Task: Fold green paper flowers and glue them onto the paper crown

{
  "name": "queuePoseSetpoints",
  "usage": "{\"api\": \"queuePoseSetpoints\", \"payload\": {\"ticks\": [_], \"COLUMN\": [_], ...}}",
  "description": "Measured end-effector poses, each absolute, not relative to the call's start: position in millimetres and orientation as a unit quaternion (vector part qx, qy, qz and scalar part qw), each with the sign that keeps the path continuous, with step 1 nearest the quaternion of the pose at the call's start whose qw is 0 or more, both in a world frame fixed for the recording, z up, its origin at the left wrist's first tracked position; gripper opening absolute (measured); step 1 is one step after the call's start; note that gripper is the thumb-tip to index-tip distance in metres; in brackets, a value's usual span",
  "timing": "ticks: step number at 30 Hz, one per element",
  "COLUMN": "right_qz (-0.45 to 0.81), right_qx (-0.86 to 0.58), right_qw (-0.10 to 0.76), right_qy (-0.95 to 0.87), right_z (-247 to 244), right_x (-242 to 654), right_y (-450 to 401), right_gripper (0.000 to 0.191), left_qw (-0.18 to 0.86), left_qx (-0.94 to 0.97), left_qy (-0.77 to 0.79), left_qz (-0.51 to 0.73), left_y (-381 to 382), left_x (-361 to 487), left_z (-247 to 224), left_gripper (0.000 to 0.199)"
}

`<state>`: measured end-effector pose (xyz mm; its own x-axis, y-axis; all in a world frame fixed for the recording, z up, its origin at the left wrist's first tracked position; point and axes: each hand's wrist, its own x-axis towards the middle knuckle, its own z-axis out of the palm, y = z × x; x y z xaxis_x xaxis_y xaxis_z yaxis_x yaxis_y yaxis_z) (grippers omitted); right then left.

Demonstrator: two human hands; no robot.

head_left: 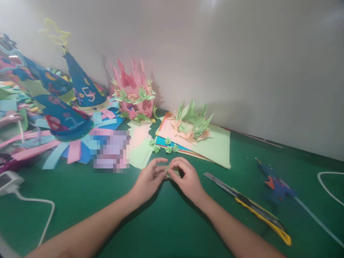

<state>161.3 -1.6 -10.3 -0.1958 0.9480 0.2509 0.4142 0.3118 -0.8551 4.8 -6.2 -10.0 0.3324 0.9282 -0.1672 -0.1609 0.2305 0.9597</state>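
1. Paper, a small pale green piece (167,169), is pinched between the fingertips of both hands, just above the table (166,229); its shape is partly hidden by the fingers.
2. The paper's left edge is held by the thumb and fingers of the left hand (148,178), whose index finger is arched above it.
3. The other side is gripped by the thumb and curled fingers of the right hand (189,178).
4. Just beyond the fingertips, small folded green rosettes (175,148) are grouped.
5. Farther beyond, a stack of coloured sheets (221,145) is topped by a green leafy crown (191,113) trimmed with peach flowers.
6. Beyond the left hand, loose pink and green paper pieces (139,143) are spread, with a pink crown (129,80) placed behind them.
7. Well to the left of the hands, blue cone hats (80,77) are crowded together.
8. To the right of the right hand, a yellow-handled cutter (248,204) is laid slantwise, its blade extended.
9. Farther right, a blue glue gun (281,188) is seen, somewhat blurred.
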Motion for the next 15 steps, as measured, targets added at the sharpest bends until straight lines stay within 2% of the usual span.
{"api": "queuePoseSetpoints", "payload": {"ticks": [15], "right_qz": [0.371], "right_qx": [-0.518], "right_qw": [0.400], "right_qy": [-0.658], "right_z": [-10.0], "right_x": [160.2], "right_y": [-2.4], "right_gripper": [0.011], "left_qw": [0.668], "left_qx": [0.462], "left_qy": [0.436], "left_qz": [0.388], "left_y": [-6.7], "left_x": [3.1], "left_z": [-2.9], "left_gripper": [0.040]}}
